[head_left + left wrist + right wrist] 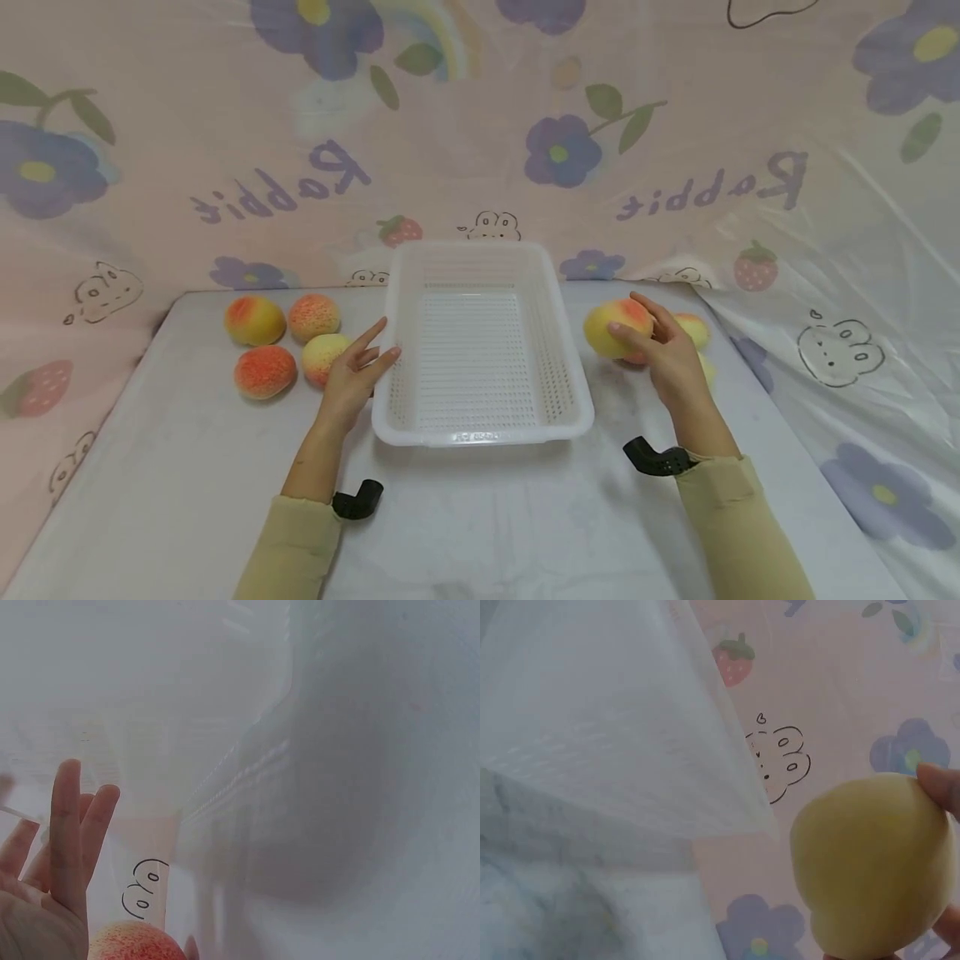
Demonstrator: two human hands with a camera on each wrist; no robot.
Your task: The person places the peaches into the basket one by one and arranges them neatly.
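Note:
A white perforated plastic basket [480, 437] stands in the middle of the table. At its left side is my left hand [349, 379], fingers extended and thumb tip at the rim; in the left wrist view those fingers [67, 840] look straight. My right hand [672, 362] holds a yellow peach [606, 330] with a red blush, right of the basket and apart from it. The right wrist view has this peach [870, 862] up close, gripped at its edge by fingertips. Other peaches lie behind the right hand, partly hidden, including a yellow one [693, 330].
Left of the basket lie several peaches, among them a red one [265, 372], a yellow-red one [255, 320] and a speckled orange one [314, 317]. A pale one [321, 354] sits close to the left hand. Patterned cloth [465, 125] hangs behind the white table [480, 525].

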